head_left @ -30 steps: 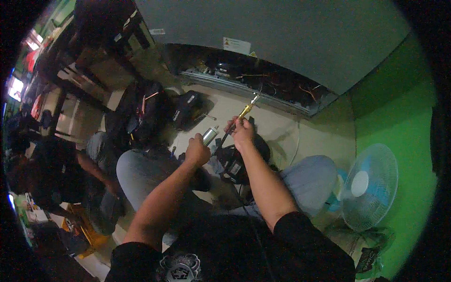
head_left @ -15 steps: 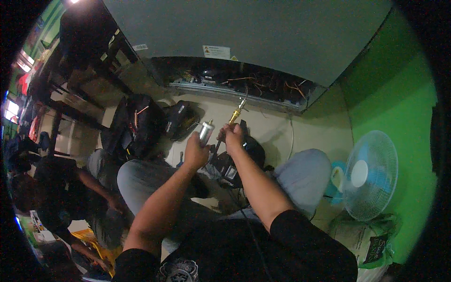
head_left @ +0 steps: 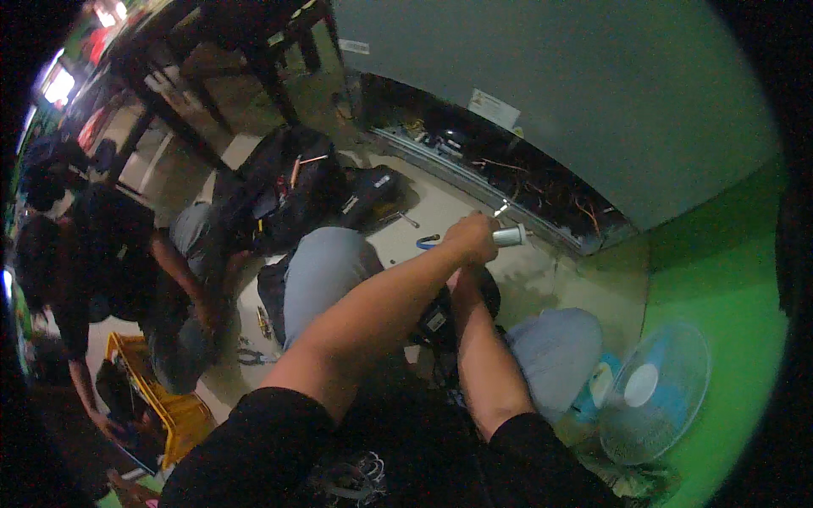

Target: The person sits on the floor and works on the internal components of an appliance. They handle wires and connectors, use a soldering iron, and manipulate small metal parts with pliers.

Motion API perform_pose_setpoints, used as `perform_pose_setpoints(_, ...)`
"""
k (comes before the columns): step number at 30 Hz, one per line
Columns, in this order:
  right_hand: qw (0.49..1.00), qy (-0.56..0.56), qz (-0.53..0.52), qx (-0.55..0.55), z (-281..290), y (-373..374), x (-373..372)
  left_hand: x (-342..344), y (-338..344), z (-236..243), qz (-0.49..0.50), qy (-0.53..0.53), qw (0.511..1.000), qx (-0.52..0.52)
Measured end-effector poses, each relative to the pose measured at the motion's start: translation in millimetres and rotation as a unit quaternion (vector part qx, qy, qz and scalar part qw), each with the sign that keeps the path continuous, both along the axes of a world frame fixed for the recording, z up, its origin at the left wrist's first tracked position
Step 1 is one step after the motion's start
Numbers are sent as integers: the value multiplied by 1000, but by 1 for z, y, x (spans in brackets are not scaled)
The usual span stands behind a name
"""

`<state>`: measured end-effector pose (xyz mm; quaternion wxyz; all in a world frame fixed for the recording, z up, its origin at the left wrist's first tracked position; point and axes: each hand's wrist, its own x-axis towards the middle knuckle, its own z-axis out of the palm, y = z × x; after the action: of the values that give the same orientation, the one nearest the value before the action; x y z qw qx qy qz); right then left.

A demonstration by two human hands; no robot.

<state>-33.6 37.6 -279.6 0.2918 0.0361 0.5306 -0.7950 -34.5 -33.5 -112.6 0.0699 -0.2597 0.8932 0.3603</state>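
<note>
My left hand grips a silver metal cylinder, lying nearly sideways with its end pointing right. Just below it, my right hand is mostly covered by the left hand, so its fingers do not show. A small shiny metal fitting sticks up beyond my hands toward the low open compartment of a big grey cabinet-like appliance. Thin copper tubes and dark parts lie inside that compartment. Between my knees, under my forearms, is a black object, partly hidden.
A black bag with tools on it lies ahead left. Pliers rest on the floor. A co-worker crouches at the left beside a yellow crate. A fan stands near the green wall at right.
The view has turned, shifting the appliance right. My left hand has carried the silver cylinder across to the right, over my right hand. The brass fitting seen in my right hand is now hidden.
</note>
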Motion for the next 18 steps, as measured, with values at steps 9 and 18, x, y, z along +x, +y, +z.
perform_pose_setpoints(9,1000,-10,17,6,2,3,-5,-6,3,-12,50,12,999,10)
perform_pose_setpoints(18,999,-12,30,8,2,11,-13,-6,4,-15,42,29,998,-22)
